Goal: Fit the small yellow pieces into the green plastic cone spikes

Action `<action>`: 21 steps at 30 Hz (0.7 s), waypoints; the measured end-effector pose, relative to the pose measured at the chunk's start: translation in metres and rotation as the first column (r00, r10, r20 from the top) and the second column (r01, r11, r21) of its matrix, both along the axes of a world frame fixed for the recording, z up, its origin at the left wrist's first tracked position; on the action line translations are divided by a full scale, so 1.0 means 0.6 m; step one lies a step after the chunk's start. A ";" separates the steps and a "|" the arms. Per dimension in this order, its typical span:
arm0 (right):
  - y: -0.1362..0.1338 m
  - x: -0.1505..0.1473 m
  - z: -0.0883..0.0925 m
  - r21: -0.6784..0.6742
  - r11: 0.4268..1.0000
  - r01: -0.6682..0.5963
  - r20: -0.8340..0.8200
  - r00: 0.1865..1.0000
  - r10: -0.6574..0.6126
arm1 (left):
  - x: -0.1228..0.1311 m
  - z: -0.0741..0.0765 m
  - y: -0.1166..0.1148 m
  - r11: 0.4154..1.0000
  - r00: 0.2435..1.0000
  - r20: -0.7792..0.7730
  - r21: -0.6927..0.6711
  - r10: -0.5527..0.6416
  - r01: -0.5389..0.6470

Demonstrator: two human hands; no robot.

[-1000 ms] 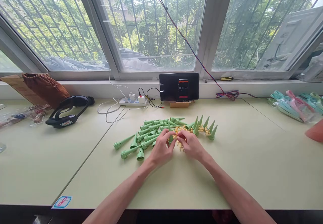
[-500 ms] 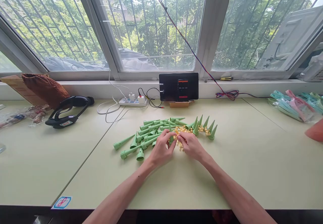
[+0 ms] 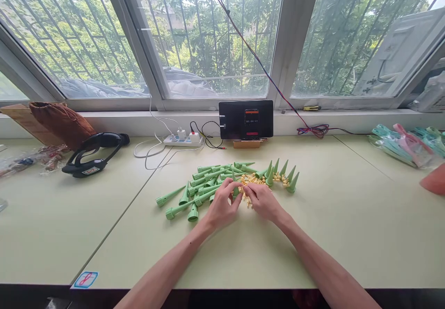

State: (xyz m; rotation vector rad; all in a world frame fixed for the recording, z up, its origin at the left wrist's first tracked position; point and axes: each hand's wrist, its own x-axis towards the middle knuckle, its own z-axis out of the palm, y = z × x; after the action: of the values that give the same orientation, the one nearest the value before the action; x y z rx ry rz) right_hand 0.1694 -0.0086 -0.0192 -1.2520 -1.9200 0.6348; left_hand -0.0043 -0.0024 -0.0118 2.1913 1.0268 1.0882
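Two hands [image 3: 222, 204] [image 3: 264, 201], green spikes [image 3: 205, 197] alongside, tabletop [image 3: 250, 253] room toward front edge [image 3: 250, 288]

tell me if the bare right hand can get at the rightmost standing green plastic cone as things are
Probably yes: the bare right hand is just left of the rightmost standing green plastic cone, and only pale green tabletop shows between them along the near side.

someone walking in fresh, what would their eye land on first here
Probably the heap of green spikes, sprawled over the middle of the pale table, with several more pointing up to the right. Just as striking are the left hand and right hand, close together by the small yellow pieces at the heap's right end. Beyond them, a dark screen showing a timer stands at the table's back.
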 end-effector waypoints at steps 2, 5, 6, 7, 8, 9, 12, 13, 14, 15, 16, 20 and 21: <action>-0.001 0.000 0.003 0.000 1.000 -0.011 -0.017 1.000 0.011 | 0.000 0.001 0.001 1.000 1.000 0.009 -0.001 0.003 -0.003; -0.002 0.002 0.006 0.006 0.999 -0.041 -0.027 0.999 0.041 | 0.001 0.001 0.000 1.000 1.000 0.013 -0.010 0.009 -0.009; -0.003 0.002 0.007 0.010 0.999 -0.051 -0.027 0.998 0.051 | 0.001 0.000 0.000 1.000 1.000 0.013 -0.013 0.013 -0.013; -0.003 0.003 0.007 0.015 0.998 -0.058 -0.027 0.998 0.059 | 0.001 0.000 -0.001 1.000 1.000 0.012 -0.017 0.015 -0.015; -0.003 0.003 0.007 0.019 0.998 -0.063 -0.025 0.998 0.064 | 0.001 0.000 -0.001 1.000 1.000 0.011 -0.022 0.019 -0.018; -0.003 0.003 0.006 0.022 0.998 -0.065 -0.024 0.998 0.066 | 0.001 0.000 -0.002 0.999 1.000 0.009 -0.027 0.021 -0.021; -0.003 0.004 0.005 0.029 0.997 -0.069 -0.025 0.997 0.070 | 0.002 0.001 -0.002 0.999 1.000 -0.001 -0.032 0.027 -0.027; -0.003 0.003 0.005 0.035 0.997 -0.070 -0.027 0.997 0.071 | 0.002 0.001 -0.002 0.999 1.000 -0.004 -0.031 0.027 -0.028; -0.002 0.003 0.004 0.039 0.997 -0.071 -0.029 0.997 0.072 | 0.002 0.001 -0.002 0.999 1.000 -0.006 -0.031 0.027 -0.028; -0.002 0.003 0.004 0.044 0.997 -0.071 -0.029 0.997 0.072 | 0.002 0.001 -0.002 0.999 1.000 -0.007 -0.031 0.026 -0.026; -0.002 0.002 0.004 0.048 0.996 -0.070 -0.028 0.997 0.071 | 0.001 0.001 -0.002 0.999 1.000 -0.007 -0.034 0.025 -0.025; -0.002 0.001 0.004 0.047 0.997 -0.066 -0.022 0.998 0.067 | 0.001 0.000 -0.001 0.999 1.000 -0.010 -0.046 0.025 -0.026; -0.002 0.001 0.004 0.045 0.997 -0.066 -0.021 0.998 0.067 | 0.001 0.000 -0.001 0.999 1.000 -0.011 -0.048 0.025 -0.025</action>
State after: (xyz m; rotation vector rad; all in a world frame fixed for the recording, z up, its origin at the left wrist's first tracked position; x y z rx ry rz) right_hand 0.1701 -0.0099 -0.0166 -1.1533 -1.9529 0.6346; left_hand -0.0040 -0.0030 -0.0118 2.1534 1.0765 1.0537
